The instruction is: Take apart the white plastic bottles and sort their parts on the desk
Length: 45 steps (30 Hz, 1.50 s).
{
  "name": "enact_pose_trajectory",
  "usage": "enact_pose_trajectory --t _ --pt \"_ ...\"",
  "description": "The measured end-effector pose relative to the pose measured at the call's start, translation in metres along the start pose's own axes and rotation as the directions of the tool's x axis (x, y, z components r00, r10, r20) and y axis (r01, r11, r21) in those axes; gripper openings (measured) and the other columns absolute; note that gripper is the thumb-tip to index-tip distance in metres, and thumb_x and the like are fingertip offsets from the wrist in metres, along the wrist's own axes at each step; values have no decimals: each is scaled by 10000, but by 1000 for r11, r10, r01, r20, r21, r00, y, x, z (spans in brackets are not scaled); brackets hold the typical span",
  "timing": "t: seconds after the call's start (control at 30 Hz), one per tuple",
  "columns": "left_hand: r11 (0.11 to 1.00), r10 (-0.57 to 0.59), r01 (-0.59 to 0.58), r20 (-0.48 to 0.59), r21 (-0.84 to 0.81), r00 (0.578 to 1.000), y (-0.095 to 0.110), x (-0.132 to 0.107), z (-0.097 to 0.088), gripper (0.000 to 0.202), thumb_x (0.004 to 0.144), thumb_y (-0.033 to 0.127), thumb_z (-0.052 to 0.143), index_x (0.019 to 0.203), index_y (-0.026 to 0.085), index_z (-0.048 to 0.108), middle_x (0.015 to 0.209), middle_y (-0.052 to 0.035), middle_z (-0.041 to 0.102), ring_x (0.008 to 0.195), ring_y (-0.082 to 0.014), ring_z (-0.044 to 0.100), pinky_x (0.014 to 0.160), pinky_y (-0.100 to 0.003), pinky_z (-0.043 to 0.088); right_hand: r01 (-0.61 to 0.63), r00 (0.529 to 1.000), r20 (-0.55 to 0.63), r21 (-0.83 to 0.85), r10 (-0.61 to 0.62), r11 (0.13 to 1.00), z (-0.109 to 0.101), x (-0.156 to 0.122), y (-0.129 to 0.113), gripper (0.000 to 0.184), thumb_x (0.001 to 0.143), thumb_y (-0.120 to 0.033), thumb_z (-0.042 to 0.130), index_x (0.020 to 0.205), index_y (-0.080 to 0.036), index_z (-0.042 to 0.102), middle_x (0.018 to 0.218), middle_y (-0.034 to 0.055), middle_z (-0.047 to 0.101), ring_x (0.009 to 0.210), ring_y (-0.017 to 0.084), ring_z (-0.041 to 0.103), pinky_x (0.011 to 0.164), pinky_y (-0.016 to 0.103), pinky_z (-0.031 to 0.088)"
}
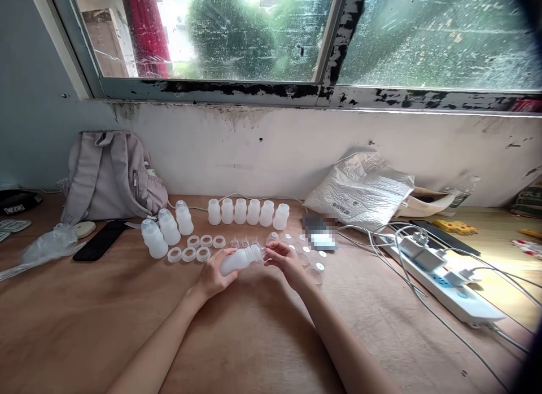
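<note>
My left hand (pixel 215 274) is wrapped round a frosted baby bottle (pixel 235 262), tilted with its threaded neck toward the right. At the mouth of the bottle, the fingers of my right hand (pixel 284 259) are pinched together on something small and clear that I cannot make out. Several white collar rings (pixel 188 254) lie left of the bottle. Just behind it are a few small clear pieces with thin stems (pixel 244 243). Beside my right hand, clear round caps (pixel 315 276) and small white discs (pixel 320 266) lie on the wooden table (pixel 254 337).
More frosted bottles (pixel 240 211) stand in a row at the back, and three capped bottles (pixel 169 227) stand at left. A backpack (pixel 114 174), black phone (pixel 101 240), silver pouch (pixel 359 188) and power strip (pixel 449 289) with loose cables surround the work area.
</note>
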<state>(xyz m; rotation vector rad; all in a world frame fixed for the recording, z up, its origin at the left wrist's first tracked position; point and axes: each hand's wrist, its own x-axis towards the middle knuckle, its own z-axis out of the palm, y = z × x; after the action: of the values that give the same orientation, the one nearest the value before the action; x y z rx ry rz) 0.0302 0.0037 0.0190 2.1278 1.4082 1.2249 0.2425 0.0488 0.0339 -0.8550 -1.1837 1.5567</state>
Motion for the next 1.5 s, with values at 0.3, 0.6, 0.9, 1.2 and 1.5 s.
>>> enact_pose_trajectory --t 0.3,0.6,0.9,1.2,1.5 --pt "996 87 -87 6 14 996 1 0 -1 398 714 291 561 1102 225 503 1021 -58 561 948 -201 535 831 -329 441 4 1000 31 -43 -3 999 2 -2 0 228 624 -320 690 767 -179 583 705 1 576 640 128 556 602 293 475" --pt "989 145 -144 35 -21 989 1 -1 0 426 697 249 581 1114 222 499 1017 -55 557 943 -190 533 825 -308 443 30 999 -10 -247 -33 969 8 -2 4 352 695 -464 584 543 -175 454 477 -45 431 380 61 380 378 209 289" --pt "990 84 -77 57 -115 995 6 -1 -4 384 701 295 586 1069 193 548 989 -60 578 919 -190 541 814 -310 433 52 999 24 -405 -46 913 10 -8 1 395 720 -513 515 534 -184 398 464 -59 363 385 60 310 369 204 235" --pt "499 -337 603 501 -623 797 22 2 3 475 779 515 399 967 115 574 780 -81 614 595 -152 574 449 -229 411 31 989 146 -41 -24 999 25 -16 -8 260 700 -368 604 898 -200 589 842 32 580 758 155 537 713 299 428" --pt "464 -349 589 475 -661 808 33 -1 10 465 686 444 584 1006 109 564 867 -83 607 689 -153 565 557 -225 428 29 999 27 -23 -29 999 35 -16 -1 263 712 -403 582 854 -183 604 810 39 616 771 177 544 690 292 409"
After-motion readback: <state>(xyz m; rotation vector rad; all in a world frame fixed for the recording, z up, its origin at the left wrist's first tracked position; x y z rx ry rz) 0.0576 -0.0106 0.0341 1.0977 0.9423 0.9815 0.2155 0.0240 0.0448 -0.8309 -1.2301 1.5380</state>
